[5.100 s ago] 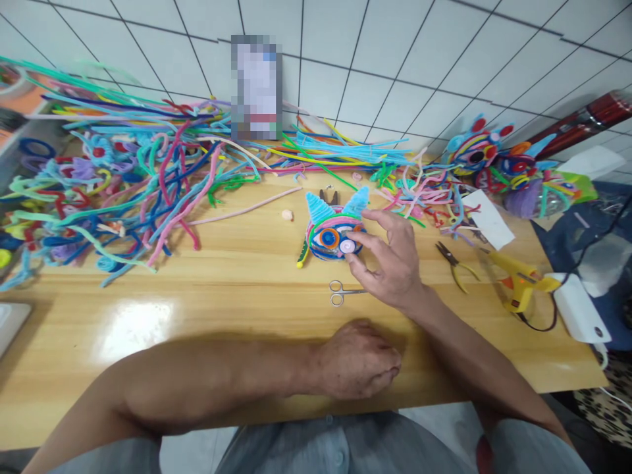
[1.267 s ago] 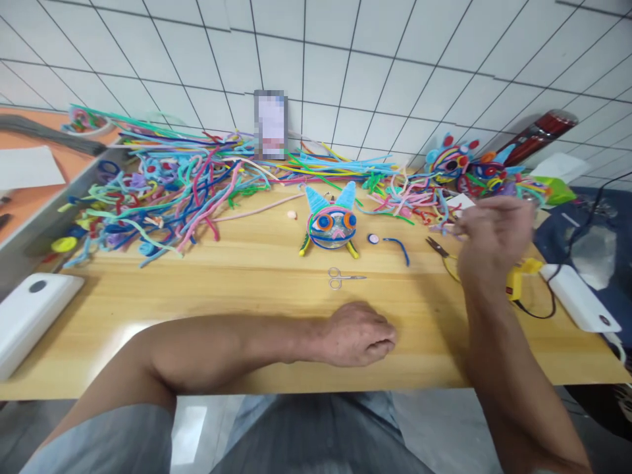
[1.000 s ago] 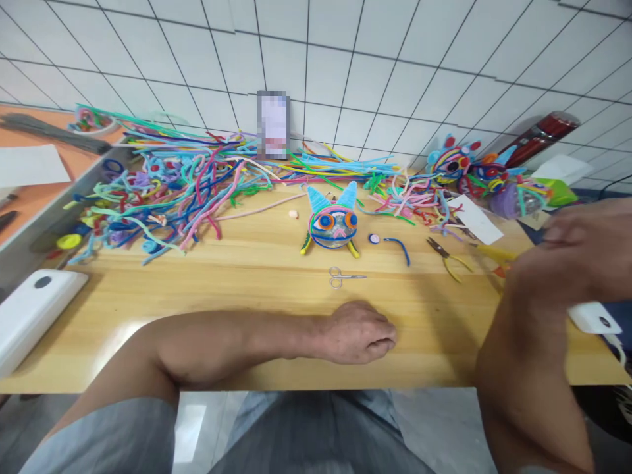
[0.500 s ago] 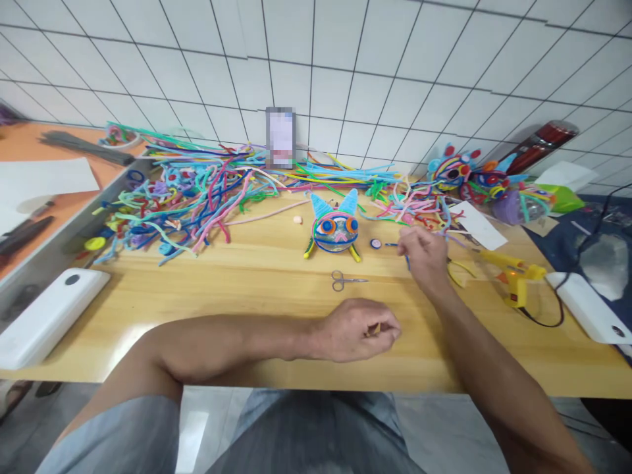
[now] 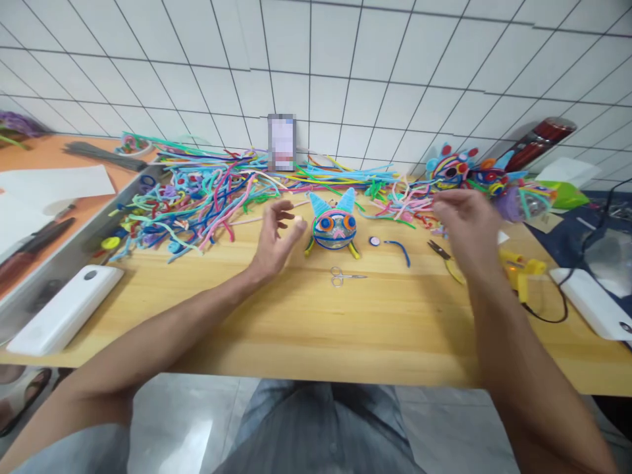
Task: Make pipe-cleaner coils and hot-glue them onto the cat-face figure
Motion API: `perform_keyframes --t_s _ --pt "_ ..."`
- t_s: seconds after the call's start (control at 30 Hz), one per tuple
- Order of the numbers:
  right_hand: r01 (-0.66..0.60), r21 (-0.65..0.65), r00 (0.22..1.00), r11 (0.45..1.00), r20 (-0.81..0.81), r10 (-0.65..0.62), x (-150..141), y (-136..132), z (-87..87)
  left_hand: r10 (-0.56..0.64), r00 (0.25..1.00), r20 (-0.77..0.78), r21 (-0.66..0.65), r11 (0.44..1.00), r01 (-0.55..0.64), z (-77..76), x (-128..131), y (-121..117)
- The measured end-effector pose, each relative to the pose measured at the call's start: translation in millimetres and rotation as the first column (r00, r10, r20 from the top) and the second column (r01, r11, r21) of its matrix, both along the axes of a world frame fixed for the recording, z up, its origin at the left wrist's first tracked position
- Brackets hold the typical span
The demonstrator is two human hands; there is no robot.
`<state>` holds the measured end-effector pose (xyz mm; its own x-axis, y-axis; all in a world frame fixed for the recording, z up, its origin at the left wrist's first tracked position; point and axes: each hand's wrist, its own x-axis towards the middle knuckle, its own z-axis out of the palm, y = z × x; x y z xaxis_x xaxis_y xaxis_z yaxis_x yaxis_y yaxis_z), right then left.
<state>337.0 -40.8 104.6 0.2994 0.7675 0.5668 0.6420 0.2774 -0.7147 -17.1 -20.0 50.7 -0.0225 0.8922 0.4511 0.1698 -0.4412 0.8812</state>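
Left hand (image 5: 276,241) wide open beside blue-eared round figure (image 5: 334,232) | right hand (image 5: 469,222) raised, bent, grip unclear | white round bowl (image 5: 147,151) holds colourful fuzzy pieces (image 5: 131,142)

Readable text: none | brands, numbers: none legible | phone (image 5: 282,142): screen pixelated, propped at wall
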Motion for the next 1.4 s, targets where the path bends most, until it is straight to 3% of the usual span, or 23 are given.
perform_keyframes --t_s 0.1,0.2,0.33,0.5,0.6,0.73,0.8,0.87,0.93,1.0,1.1,1.17,1.23,1.3,1.33,1.4 --pt "-0.205 -0.123 0.963 0.971 0.154 0.223 -43.9 5.2 -32.0 -0.185 0.975 -0.124 -0.127 0.977 0.169 -24.2 7.5 3.3" --pt "-0.336 -0.257 0.912 0.906 0.152 0.381 -70.2 4.8 -55.2 -0.32 0.941 -0.108 -0.16 0.94 0.302 -34.3 20.6 5.9" --pt "-0.386 -0.328 0.896 0.862 0.088 0.435 -76.9 4.4 -75.9 -0.454 0.889 0.059 -0.146 0.877 0.457 -37.0 34.4 13.3" --pt "-0.302 -0.304 0.919 0.904 0.159 0.361 -74.7 9.0 -87.3 -0.466 0.873 0.14 -0.164 0.859 0.485 -42.0 35.4 19.2" --pt "-0.332 -0.282 0.903 0.9 0.182 0.39 -76.8 8.7 -82.2 -0.469 0.871 0.146 -0.177 0.854 0.49 -43.5 33.6 19.6" --pt "-0.419 -0.282 0.906 0.863 -0.066 0.419 -70.5 -0.1 -59.2 -0.466 0.871 0.156 -0.187 0.852 0.489 -39.1 33.4 18.1" --pt "-0.406 -0.145 0.899 0.902 -0.242 0.366 -60.7 -4.8 -41.0 -0.471 0.87 0.146 -0.193 0.849 0.492 -36.1 33.7 17.3" --pt "-0.378 0.031 0.843 0.925 -0.402 0.358 -48.7 -9.3 -19.3 -0.478 0.869 0.124 -0.187 0.849 0.494 -35.0 34.3 17.1" --pt "-0.376 0.147 0.772 0.915 -0.497 0.397 -37.4 -15.6 3.0 -0.489 0.867 0.098 -0.169 0.85 0.498 -37.3 34.4 18.1" --pt "-0.389 0.18 0.741 0.903 -0.522 0.423 -29.1 -25.9 21.2 -0.477 0.877 0.049 -0.152 0.865 0.479 -41.9 32.4 20.3" --pt "-0.412 0.14 0.764 0.9 -0.485 0.426 -24.8 -48.7 32.9 -0.309 0.942 -0.129 -0.067 0.951 0.302 -43.7 22.7 21.8" --pt "-0.426 0.056 0.822 0.903 -0.394 0.412 -28.2 -66.1 30.1 -0.145 0.957 -0.249 0.106 0.979 0.176 -34.5 15.2 15.6" --pt "-0.431 -0.073 0.885 0.899 -0.226 0.406 -38.3 -82.5 22.7 -0.052 0.944 -0.326 0.337 0.927 0.168 -16.1 13.3 -0.2" --pt "-0.447 -0.214 0.891 0.868 -0.024 0.453 -55.3 -95.5 14.2 -0.036 0.91 -0.412 0.499 0.827 0.259 6.1 21.5 -24.0" --pt "-0.464 -0.261 0.867 0.846 0.062 0.495 -65.7 -100.1 10.4 -0.052 0.883 -0.466 0.534 0.78 0.327 16.3 29.0 -36.9" --pt "-0.524 -0.274 0.795 0.806 0.182 0.578 -87.0 -105.5 4.8 -0.124 0.769 -0.627 0.446 0.753 0.485 31.3 45.7 -59.2"
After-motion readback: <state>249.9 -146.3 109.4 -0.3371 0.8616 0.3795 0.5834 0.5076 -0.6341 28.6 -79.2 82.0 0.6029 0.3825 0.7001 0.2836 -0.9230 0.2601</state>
